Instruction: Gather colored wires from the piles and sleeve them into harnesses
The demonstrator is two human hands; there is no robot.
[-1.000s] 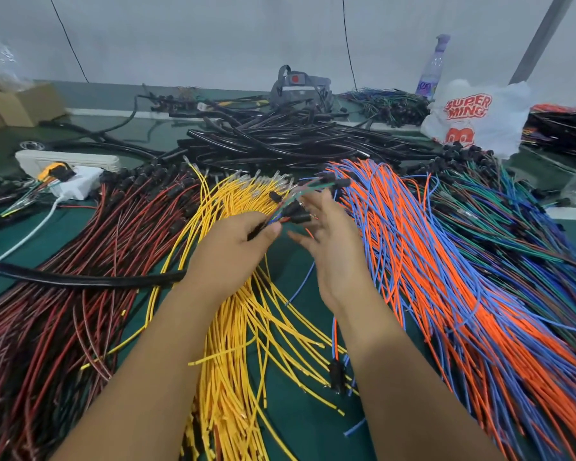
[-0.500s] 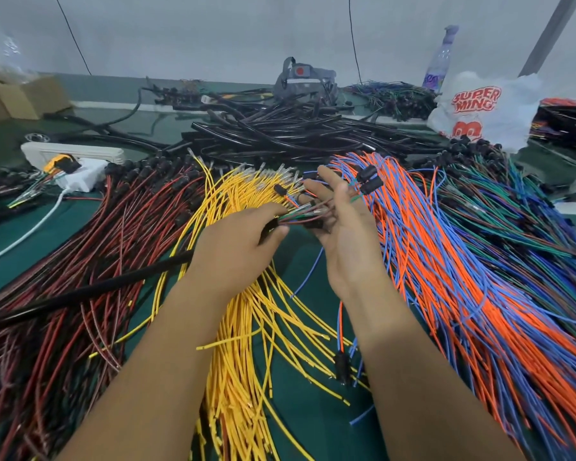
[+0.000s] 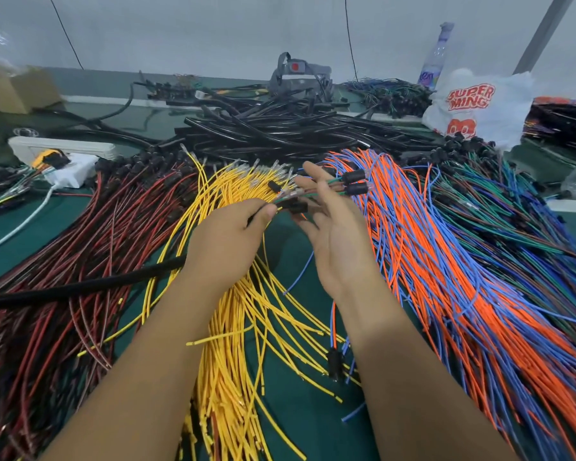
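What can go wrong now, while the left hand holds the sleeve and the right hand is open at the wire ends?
1. The right hand is open, so the connectors lying across its fingers may slip and spread apart.
2. The left hand pinches the mixed wires at the mouth of the black sleeve; a weak pinch might let a wire slide back inside.
3. The loose ends hang above the yellow wires and may tangle with them.

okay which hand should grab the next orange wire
Right. The right hand is open beside the orange and blue pile; the left hand grips the sleeved bundle.
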